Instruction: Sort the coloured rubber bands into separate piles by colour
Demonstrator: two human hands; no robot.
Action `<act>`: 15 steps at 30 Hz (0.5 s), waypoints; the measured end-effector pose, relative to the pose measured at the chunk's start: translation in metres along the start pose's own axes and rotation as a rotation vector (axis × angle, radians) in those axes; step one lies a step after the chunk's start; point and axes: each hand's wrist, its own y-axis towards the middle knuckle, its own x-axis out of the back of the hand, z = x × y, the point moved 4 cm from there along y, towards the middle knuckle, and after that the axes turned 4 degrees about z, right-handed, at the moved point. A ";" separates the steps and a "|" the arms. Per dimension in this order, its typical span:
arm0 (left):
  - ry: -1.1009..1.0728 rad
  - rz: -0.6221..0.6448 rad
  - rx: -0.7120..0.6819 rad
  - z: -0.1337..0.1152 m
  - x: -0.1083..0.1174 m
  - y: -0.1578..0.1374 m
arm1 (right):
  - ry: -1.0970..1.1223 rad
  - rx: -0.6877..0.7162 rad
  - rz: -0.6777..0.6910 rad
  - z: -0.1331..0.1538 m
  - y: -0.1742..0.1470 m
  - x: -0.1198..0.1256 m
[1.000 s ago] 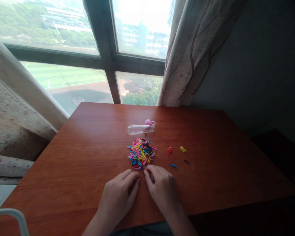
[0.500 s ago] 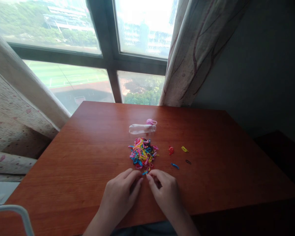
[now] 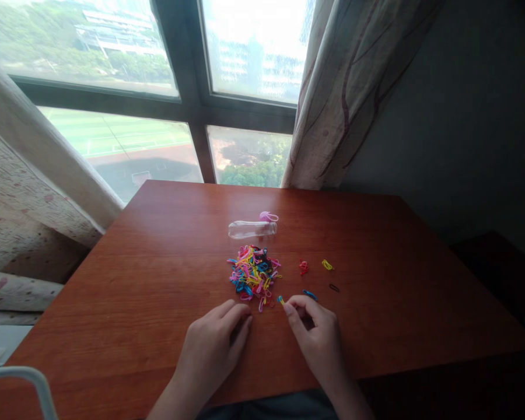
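A heap of small coloured rubber bands (image 3: pixel 252 271) in pink, blue, yellow, red and black lies on the table in front of my hands. My right hand (image 3: pixel 317 332) pinches a blue and a yellow rubber band (image 3: pixel 280 300) between thumb and forefinger, just right of the heap. Close to the heap's near left side, my left hand (image 3: pixel 219 338) rests on the table, thumb and fingers drawn together and nothing visible in them. Right of the heap lie separate bands: red ones (image 3: pixel 303 267), yellow ones (image 3: pixel 328 265), a black one (image 3: pixel 334 288) and blue ones (image 3: pixel 310 295).
Behind the heap a clear plastic bottle (image 3: pixel 251 230) lies on its side, with a pink looped cap (image 3: pixel 268 216) beside it. The wooden table (image 3: pixel 157 251) reaches back to a window between curtains (image 3: pixel 336 99). A white curved rail (image 3: pixel 21 371) stands at lower left.
My right hand has moved right, away from my left hand, carrying the blue and yellow bands from the heap's near edge. My left hand has hardly moved.
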 end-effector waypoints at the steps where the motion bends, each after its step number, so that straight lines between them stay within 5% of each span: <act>1: 0.003 -0.004 -0.002 0.000 0.000 0.000 | -0.014 0.002 -0.021 -0.003 0.002 0.005; 10: -0.001 0.009 -0.002 0.002 -0.001 -0.001 | -0.365 -0.017 -0.254 -0.059 0.029 0.071; 15: 0.004 -0.010 -0.015 0.001 0.000 -0.001 | -0.448 -0.035 -0.292 -0.079 0.043 0.086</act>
